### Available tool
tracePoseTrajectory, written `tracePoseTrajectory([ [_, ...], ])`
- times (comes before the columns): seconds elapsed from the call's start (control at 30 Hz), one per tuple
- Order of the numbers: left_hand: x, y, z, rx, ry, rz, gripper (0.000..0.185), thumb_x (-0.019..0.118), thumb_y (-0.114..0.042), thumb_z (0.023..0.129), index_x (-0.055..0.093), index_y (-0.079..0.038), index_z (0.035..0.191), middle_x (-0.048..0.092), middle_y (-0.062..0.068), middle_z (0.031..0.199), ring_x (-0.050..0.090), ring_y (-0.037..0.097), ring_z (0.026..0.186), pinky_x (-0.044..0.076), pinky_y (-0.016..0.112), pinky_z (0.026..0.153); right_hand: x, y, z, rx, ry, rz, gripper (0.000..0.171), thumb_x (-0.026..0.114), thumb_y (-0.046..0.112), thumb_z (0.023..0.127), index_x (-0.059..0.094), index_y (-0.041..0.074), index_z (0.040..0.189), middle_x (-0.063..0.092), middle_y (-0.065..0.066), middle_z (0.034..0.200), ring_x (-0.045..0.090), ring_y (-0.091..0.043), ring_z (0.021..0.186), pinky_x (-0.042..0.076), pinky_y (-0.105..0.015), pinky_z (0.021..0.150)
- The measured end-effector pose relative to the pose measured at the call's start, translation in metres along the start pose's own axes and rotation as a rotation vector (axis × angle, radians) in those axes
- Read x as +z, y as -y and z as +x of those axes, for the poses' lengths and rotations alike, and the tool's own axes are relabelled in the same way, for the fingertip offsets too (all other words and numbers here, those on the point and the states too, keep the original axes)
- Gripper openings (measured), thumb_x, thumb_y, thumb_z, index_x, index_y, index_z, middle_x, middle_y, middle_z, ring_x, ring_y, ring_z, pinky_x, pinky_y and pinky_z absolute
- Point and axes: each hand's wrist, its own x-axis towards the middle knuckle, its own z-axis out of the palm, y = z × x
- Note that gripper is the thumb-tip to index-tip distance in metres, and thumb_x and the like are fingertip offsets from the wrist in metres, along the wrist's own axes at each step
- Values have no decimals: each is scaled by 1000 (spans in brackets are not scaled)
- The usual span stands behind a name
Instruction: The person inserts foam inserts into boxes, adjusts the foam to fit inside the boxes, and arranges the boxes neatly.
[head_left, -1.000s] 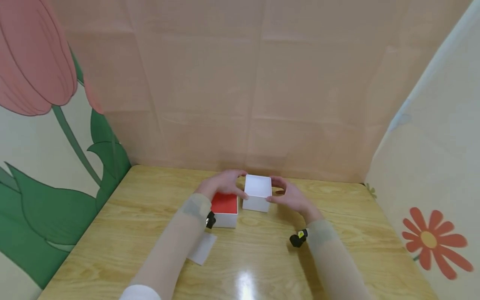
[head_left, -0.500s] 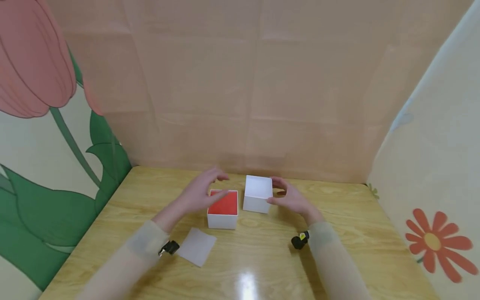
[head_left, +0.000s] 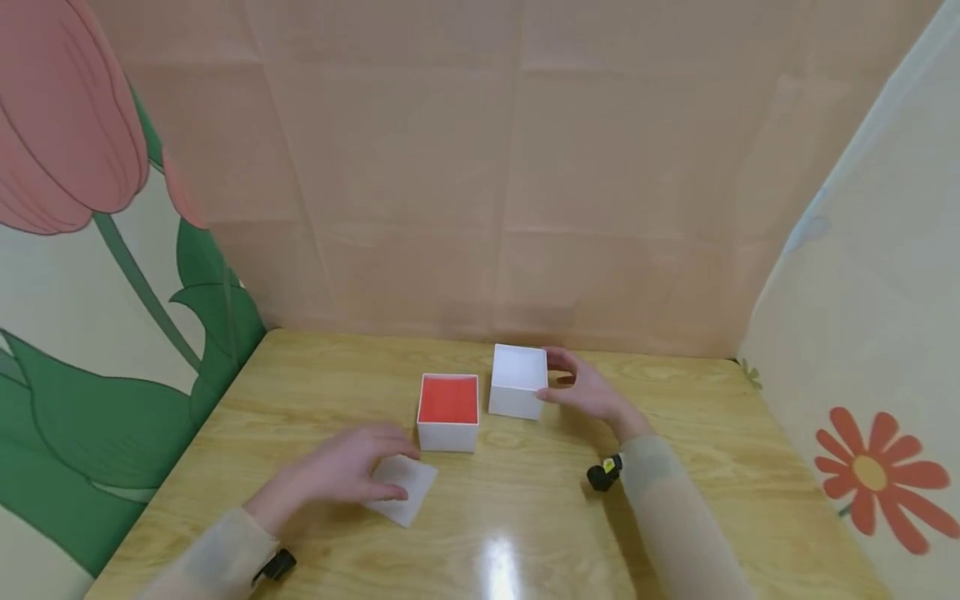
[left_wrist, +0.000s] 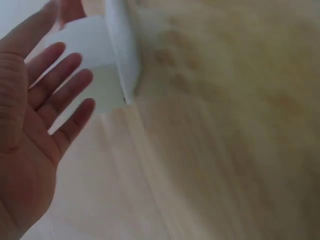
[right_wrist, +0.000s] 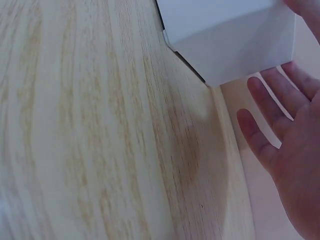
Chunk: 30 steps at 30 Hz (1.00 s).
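Our left hand (head_left: 341, 471) lies low over the wooden table (head_left: 525, 533) in the head view, fingers straight and loosely spread, their tips resting on a flat white square card (head_left: 401, 489) just in front of the open box with the red inside (head_left: 447, 410). Our right hand (head_left: 588, 392) sits at the right side of the white box (head_left: 517, 390), fingers relaxed and slightly bent beside its wall; whether they touch it we cannot tell from here. Both boxes stand side by side near the middle of the table, close but apart. From the left wrist, we see our left palm open with fingers fanned (left_wrist: 55, 90), and a white box (left_wrist: 107, 55) beyond the fingertips, blurred. From the right wrist, we see our right hand's fingers (right_wrist: 280, 110) straight and parted, right next to the white box's (right_wrist: 235, 35) wall, not curled around it.
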Motion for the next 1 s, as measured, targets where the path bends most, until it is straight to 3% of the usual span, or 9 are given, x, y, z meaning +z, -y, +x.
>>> tracePoseTrajectory([
  [0.13, 11, -1, -8, -121, 138, -15, 79, 94, -46, 81, 65, -14, 147, 62, -2, 147, 59, 21, 133, 51, 44, 111, -3, 0, 0, 0, -6, 17, 90, 90, 24, 90, 39, 6, 162, 49, -18, 159, 46, -44, 144, 40, -64, 117],
  [0.3, 16, 1, -12, -178, 208, -11, 101, 98, -48, 74, 54, -11, 157, 51, 4, 160, 52, 27, 143, 45, 47, 117, -3, -2, 0, 4, -1, 14, 92, 90, 25, 90, 38, 7, 163, 49, -18, 159, 46, -44, 145, 40, -64, 118],
  [0.67, 15, 4, -11, -238, 260, -23, 97, 96, -45, 79, 52, -12, 159, 49, 1, 161, 47, 24, 145, 44, 46, 119, -4, -3, 1, 25, -1, -11, 92, 91, 34, 88, 41, 11, 162, 51, -13, 158, 48, -40, 144, 42, -60, 117],
  [1.0, 11, -1, -5, -150, 221, 36, 87, 94, -37, 82, 57, -5, 154, 57, 4, 148, 55, 22, 132, 49, 42, 113, -4, -2, 0, 36, 2, -1, 94, 91, 34, 88, 39, 11, 163, 50, -14, 159, 46, -41, 145, 41, -61, 118],
])
